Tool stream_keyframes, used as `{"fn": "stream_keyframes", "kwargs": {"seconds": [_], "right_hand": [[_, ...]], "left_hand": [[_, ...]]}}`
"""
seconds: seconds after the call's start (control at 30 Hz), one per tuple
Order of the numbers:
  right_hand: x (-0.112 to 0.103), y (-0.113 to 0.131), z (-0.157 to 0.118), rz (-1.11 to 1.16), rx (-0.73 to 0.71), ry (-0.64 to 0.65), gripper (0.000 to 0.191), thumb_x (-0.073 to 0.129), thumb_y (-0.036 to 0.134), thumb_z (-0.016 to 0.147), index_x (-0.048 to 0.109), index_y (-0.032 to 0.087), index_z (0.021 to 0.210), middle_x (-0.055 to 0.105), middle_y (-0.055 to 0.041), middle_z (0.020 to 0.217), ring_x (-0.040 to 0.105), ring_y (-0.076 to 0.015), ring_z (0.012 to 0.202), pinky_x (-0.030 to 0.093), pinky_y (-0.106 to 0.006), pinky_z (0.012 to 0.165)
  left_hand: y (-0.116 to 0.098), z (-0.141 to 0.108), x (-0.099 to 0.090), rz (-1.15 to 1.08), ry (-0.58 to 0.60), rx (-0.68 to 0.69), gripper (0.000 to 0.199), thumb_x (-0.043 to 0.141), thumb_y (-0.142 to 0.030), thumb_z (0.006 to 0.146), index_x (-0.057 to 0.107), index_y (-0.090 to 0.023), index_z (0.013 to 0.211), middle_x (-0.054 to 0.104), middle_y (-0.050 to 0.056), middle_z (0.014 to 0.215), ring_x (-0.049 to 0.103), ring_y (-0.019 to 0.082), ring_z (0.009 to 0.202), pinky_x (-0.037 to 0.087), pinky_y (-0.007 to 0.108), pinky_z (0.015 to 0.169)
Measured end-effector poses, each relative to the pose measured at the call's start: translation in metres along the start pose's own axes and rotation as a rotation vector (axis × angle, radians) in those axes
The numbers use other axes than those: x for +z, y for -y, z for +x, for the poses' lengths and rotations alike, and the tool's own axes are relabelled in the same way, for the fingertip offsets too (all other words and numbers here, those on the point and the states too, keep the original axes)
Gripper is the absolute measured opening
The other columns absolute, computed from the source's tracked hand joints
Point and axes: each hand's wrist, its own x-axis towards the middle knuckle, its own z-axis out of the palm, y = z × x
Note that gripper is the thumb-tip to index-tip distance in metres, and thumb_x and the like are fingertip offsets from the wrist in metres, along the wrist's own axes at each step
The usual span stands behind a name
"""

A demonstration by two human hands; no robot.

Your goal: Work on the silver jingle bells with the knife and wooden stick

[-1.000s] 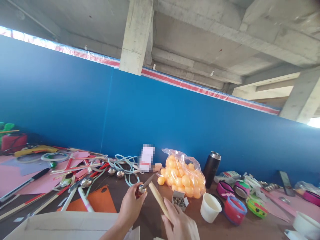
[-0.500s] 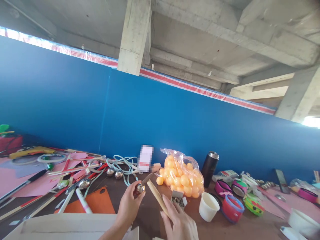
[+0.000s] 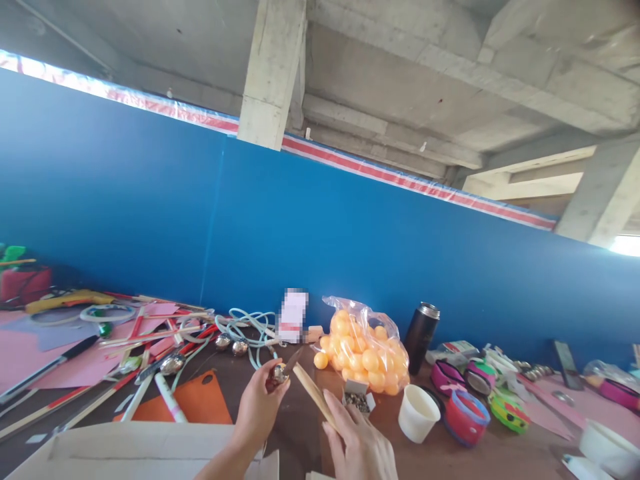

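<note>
My left hand (image 3: 260,407) pinches a shiny metal ball (image 3: 279,375) between thumb and fingertips. In my right hand (image 3: 360,433), the fingers are closed around a pale wooden stick (image 3: 311,391) that slants up and left toward the ball. A dark, pointed strip (image 3: 293,361) lies between the ball and the stick's upper end; whether it is joined to the stick I cannot tell. Just beyond my right hand stands a small open box (image 3: 357,400) of tiny dark pieces. Two more shiny balls (image 3: 239,347) rest on the table behind my left hand.
A clear bag of orange balls (image 3: 370,361), a black flask (image 3: 423,337) and a white paper cup (image 3: 419,413) stand ahead to the right. Orange sheet (image 3: 203,400), pale cord (image 3: 250,323) and a yellow glue gun (image 3: 70,300) lie left. Cardboard (image 3: 150,453) is in front.
My left hand has turned the metal ball slightly, and the dark strip now shows at a steeper angle beside it. My right hand keeps nearly the same place; the view has shifted a little.
</note>
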Motion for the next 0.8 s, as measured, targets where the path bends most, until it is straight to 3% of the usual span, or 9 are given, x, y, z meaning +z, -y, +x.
{"fn": "stream_keyframes", "kwargs": {"seconds": [0.43, 0.67, 0.8], "right_hand": [[0.0049, -0.0015, -0.0006, 0.055, 0.027, -0.036, 0.039, 0.035, 0.032, 0.088, 0.05, 0.028, 0.124, 0.069, -0.0042, 0.092, 0.068, -0.0172, 0.071, 0.051, -0.021, 0.053], [0.0027, 0.0023, 0.0003, 0.065, -0.006, -0.009, 0.037, 0.036, 0.032, 0.088, 0.052, 0.028, 0.122, 0.069, -0.0032, 0.084, 0.068, -0.0174, 0.068, 0.05, -0.022, 0.053], [0.0026, 0.0032, 0.0007, 0.072, 0.004, -0.033, 0.038, 0.036, 0.031, 0.089, 0.051, 0.028, 0.123, 0.069, -0.0041, 0.089, 0.068, -0.0174, 0.072, 0.05, -0.021, 0.054]], "left_hand": [[-0.0067, -0.002, -0.0014, 0.022, -0.058, 0.028, 0.047, 0.059, -0.04, 0.063, 0.059, -0.016, 0.103, 0.068, 0.006, 0.093, 0.064, 0.018, 0.079, 0.048, 0.027, 0.075], [-0.0023, 0.0008, 0.0, 0.033, -0.033, -0.009, 0.049, 0.057, -0.041, 0.066, 0.054, -0.015, 0.107, 0.066, 0.006, 0.091, 0.063, 0.018, 0.077, 0.047, 0.028, 0.074], [0.0028, 0.002, 0.0018, 0.026, -0.041, 0.021, 0.047, 0.058, -0.041, 0.066, 0.055, -0.016, 0.106, 0.065, 0.006, 0.093, 0.062, 0.018, 0.077, 0.046, 0.028, 0.076]]}}
